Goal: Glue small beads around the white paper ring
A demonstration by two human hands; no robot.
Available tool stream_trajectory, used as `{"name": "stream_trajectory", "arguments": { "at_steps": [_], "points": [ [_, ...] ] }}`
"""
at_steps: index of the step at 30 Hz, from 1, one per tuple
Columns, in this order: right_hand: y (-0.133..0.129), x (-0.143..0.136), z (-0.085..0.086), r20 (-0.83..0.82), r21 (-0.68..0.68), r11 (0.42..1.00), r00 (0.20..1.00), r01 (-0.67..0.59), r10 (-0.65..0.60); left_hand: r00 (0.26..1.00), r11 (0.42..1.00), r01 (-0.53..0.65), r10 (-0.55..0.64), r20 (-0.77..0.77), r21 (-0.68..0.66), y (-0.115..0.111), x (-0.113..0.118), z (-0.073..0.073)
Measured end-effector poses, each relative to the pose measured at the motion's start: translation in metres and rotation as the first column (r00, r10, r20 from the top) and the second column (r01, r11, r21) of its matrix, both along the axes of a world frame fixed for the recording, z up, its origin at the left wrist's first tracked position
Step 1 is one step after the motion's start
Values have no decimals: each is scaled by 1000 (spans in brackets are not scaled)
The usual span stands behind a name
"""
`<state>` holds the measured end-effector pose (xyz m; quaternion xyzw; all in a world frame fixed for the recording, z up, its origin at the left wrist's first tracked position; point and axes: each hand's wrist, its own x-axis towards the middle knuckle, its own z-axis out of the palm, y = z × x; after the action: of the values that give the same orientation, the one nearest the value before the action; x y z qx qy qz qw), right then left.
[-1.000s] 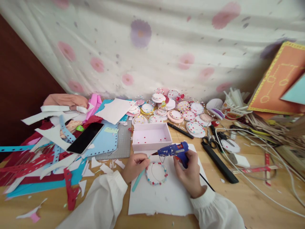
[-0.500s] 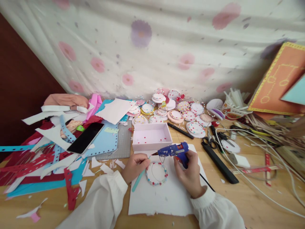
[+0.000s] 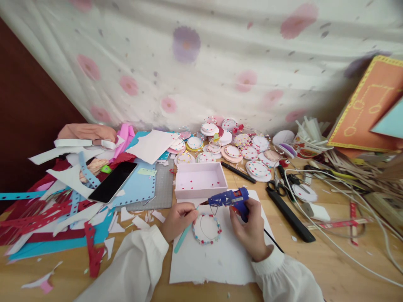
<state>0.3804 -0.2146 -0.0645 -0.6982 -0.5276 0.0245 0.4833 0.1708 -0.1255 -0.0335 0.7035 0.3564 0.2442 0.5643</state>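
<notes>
My right hand (image 3: pixel 250 228) grips a blue hot glue gun (image 3: pixel 229 199), its nozzle pointing left. Close to that nozzle, my left hand (image 3: pixel 180 219) is closed in a pinch on a slim teal stick-like tool (image 3: pixel 182 240). The tool slants down toward me, and its upper end shows just past my fingertips, by the nozzle. Whether nozzle and tool touch, I cannot tell. Below them, a ring of red, white and blue beads (image 3: pixel 201 240) lies on a white sheet (image 3: pixel 217 268), with a thin loop inside it.
Behind the sheet stands a white box (image 3: pixel 201 193) with a few red beads. Several beaded paper discs (image 3: pixel 258 171) crowd the back. Paper scraps (image 3: pixel 94 260) and a phone (image 3: pixel 113 182) lie left. A black bar (image 3: pixel 291 216), scissors (image 3: pixel 277 186) and white cable (image 3: pixel 333 262) lie right.
</notes>
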Motion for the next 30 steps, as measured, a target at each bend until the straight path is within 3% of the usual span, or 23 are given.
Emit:
{"name": "stream_trajectory", "arguments": {
  "at_steps": [19,26,30],
  "points": [
    [-2,1,-3,20,-26,1000,1000,9,-8,1000,1000,5,-5,12,0,0,0,0],
    [2,1,1,-158,16,997,985,77,-74,1000,1000,-22,22,18,-22,0,0,0],
    [-3,15,-1,-154,-29,990,978,140,-142,997,997,-54,56,46,-46,-1,0,1]
  ]
}}
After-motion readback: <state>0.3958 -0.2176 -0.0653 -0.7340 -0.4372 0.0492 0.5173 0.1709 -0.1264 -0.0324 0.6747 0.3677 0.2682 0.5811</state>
